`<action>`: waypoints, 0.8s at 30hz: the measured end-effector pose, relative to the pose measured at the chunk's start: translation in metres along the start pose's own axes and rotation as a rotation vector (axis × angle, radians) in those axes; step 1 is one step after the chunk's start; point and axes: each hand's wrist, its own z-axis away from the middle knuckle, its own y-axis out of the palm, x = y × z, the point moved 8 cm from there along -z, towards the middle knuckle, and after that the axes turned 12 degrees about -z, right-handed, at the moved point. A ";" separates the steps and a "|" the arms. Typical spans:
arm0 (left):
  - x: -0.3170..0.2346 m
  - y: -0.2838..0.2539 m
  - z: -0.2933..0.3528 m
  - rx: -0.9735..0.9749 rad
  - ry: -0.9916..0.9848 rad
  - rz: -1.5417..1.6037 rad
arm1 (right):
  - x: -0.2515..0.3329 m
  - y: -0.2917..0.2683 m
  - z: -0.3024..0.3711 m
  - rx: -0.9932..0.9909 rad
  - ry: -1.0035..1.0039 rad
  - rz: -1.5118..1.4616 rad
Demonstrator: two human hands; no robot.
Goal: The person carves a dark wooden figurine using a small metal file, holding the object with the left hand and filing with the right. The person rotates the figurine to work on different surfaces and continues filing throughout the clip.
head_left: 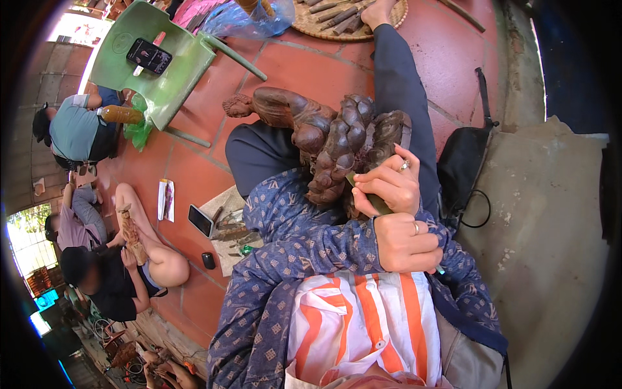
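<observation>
Beside the dark-brown wooden carving (pixel 335 146), seemingly shaped, perhaps unrefined, right hand (pixel 391 185) and left hand (pixel 407 243) clasp a slim olive-green tool (pixel 378 204).

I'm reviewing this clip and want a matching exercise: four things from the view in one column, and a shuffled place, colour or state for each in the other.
Things:
1. Wood carving
2. Left hand
3. Chair
4. Bag

Places, colours or states:
A. Green, with a phone lying on it
B. Black, to the right of the outstretched trouser leg
C. Dark reddish-brown, with rounded, bulging forms
D. Closed, near the orange-and-white striped shirt

Right pairs: 1-C, 2-D, 3-A, 4-B.
</observation>
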 end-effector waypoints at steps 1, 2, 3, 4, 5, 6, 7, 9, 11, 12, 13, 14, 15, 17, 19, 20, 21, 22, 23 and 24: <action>0.001 0.000 -0.004 0.013 -0.012 0.012 | 0.002 -0.002 -0.003 0.012 -0.003 0.003; 0.001 -0.001 -0.008 -0.013 0.006 0.000 | 0.003 -0.004 -0.009 -0.008 -0.013 0.014; 0.006 -0.001 -0.011 0.012 0.073 -0.052 | 0.002 -0.004 -0.021 -0.035 -0.039 0.018; 0.015 -0.001 -0.012 0.001 0.043 -0.046 | -0.003 0.000 -0.027 -0.042 -0.031 0.010; 0.020 -0.001 -0.010 -0.009 0.013 -0.040 | -0.005 0.001 -0.030 -0.050 -0.023 0.002; 0.012 0.004 0.000 0.024 0.037 -0.049 | -0.004 0.002 -0.018 -0.047 0.000 -0.006; 0.003 0.008 0.006 0.057 0.071 -0.065 | -0.003 0.002 -0.007 -0.050 0.013 -0.014; 0.000 0.005 0.001 -0.022 -0.010 -0.009 | -0.002 -0.001 0.001 -0.012 0.037 -0.030; 0.004 0.003 -0.009 0.016 -0.019 0.007 | -0.001 -0.004 -0.007 0.019 0.042 -0.019; 0.006 0.000 -0.013 0.047 0.054 -0.033 | 0.001 -0.005 -0.018 -0.015 -0.003 -0.009; 0.012 0.001 -0.012 0.058 0.039 -0.021 | -0.001 -0.004 -0.027 -0.043 0.017 -0.010; 0.016 0.003 -0.009 0.069 0.023 -0.009 | -0.004 -0.002 -0.025 -0.030 0.031 -0.016; 0.018 0.005 -0.005 0.080 0.008 0.002 | -0.009 0.002 -0.018 -0.017 0.045 -0.022; 0.002 0.005 -0.002 0.028 -0.008 -0.022 | -0.005 -0.001 0.002 -0.058 0.055 -0.022; 0.005 0.009 -0.006 0.088 -0.069 0.048 | -0.005 -0.003 0.004 0.036 0.055 -0.042; 0.006 0.008 -0.010 0.099 -0.032 0.026 | -0.005 -0.004 0.000 0.013 0.048 -0.045; 0.011 0.008 -0.014 0.111 0.005 0.005 | -0.007 -0.004 -0.008 -0.010 0.042 -0.048; 0.013 0.008 -0.016 0.119 0.039 -0.009 | -0.007 -0.006 -0.020 -0.044 0.069 -0.045; 0.022 0.010 -0.017 0.131 -0.019 0.003 | -0.011 -0.006 -0.027 -0.063 0.085 -0.056; 0.018 0.014 -0.011 0.142 -0.019 0.033 | -0.013 -0.005 -0.017 -0.058 0.101 -0.066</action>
